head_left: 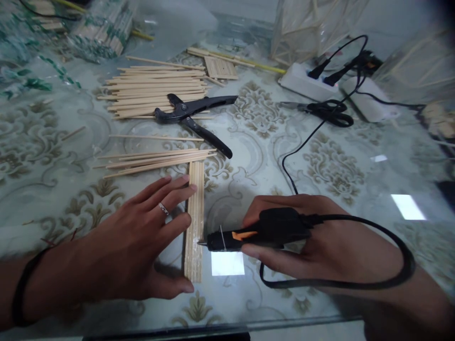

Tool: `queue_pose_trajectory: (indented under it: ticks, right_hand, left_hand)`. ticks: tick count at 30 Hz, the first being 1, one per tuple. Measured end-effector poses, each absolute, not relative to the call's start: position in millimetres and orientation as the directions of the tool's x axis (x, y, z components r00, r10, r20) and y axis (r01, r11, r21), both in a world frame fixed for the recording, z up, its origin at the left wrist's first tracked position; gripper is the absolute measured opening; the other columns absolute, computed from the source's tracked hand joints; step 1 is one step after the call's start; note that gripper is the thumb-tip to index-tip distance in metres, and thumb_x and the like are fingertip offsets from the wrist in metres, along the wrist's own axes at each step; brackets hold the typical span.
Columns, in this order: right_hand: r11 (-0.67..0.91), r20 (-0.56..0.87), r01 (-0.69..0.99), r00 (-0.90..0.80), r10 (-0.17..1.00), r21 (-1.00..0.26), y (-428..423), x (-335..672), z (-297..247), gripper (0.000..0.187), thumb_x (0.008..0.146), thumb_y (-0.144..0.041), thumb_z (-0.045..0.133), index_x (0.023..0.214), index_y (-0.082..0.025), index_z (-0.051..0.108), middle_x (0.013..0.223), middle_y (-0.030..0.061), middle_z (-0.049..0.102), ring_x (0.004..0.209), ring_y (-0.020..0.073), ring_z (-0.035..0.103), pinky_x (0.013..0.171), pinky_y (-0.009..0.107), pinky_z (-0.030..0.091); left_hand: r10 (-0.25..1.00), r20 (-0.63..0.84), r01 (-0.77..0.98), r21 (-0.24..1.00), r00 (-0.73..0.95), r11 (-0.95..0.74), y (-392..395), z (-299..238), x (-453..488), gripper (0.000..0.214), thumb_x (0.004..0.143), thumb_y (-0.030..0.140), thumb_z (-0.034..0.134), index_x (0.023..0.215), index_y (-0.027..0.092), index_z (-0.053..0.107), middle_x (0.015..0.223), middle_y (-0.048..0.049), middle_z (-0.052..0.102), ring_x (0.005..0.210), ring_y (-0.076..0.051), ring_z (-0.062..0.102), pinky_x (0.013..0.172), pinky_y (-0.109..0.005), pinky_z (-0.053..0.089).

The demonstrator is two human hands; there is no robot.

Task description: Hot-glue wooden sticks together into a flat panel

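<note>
Your right hand [316,253] grips a black glue gun [279,228] pointed at a wooden strip [195,213].
Your left hand [145,237], spread wide, touches the strip; cutters [190,111] lie beyond it.

The flat strip of pale sticks [195,208] is bare wood, pretty matt with ridges running lengthwise, except for some wet-looking glossy patches on its face. The black pistol-shaped glue gun [284,227] looks like dull plastic with a smooth orange plastic bit [245,235], and its pointy tip [202,243] is shiny metal. Its black cable [359,219] has a soft, rubbery sheen. The floral-patterned table [256,298] is super glossy, smooth like glass, with bright reflections. The black hand cutter [183,108] is dark metal, kinda satin. The white power strip [300,79] is smooth plastic, and the clear green-printed bag [103,33] is crinkly, shiny plastic film.
</note>
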State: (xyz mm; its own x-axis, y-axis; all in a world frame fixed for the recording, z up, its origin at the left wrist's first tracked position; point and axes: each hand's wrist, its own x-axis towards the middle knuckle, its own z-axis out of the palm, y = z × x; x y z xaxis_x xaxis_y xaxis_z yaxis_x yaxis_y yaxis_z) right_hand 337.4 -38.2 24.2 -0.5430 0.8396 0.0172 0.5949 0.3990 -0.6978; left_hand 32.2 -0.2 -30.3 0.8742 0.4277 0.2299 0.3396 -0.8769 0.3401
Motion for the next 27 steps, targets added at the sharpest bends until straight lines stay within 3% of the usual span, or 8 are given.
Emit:
queue_pose_trajectory:
  ticks: [27]
  right_hand:
    - [0.313, 0.002, 0.672, -0.421, 0.907, -0.671, -38.6, 337.3, 24.5, 0.017, 0.102, -0.037, 0.077, 0.092, -0.024, 0.073, 0.083, -0.0025, 0.081, 0.069, 0.0179, 0.078, 0.067, 0.029, 0.058]
  left_hand:
    - [0.424, 0.240, 0.333, 0.342, 0.873, -0.879, 0.1, -29.9, 31.8, 0.068, 0.077, 0.068, 0.088, 0.115, 0.017, 0.064, 0.159, -0.0262, 0.061, 0.158, -0.047, 0.052, 0.137, -0.064, 0.040]
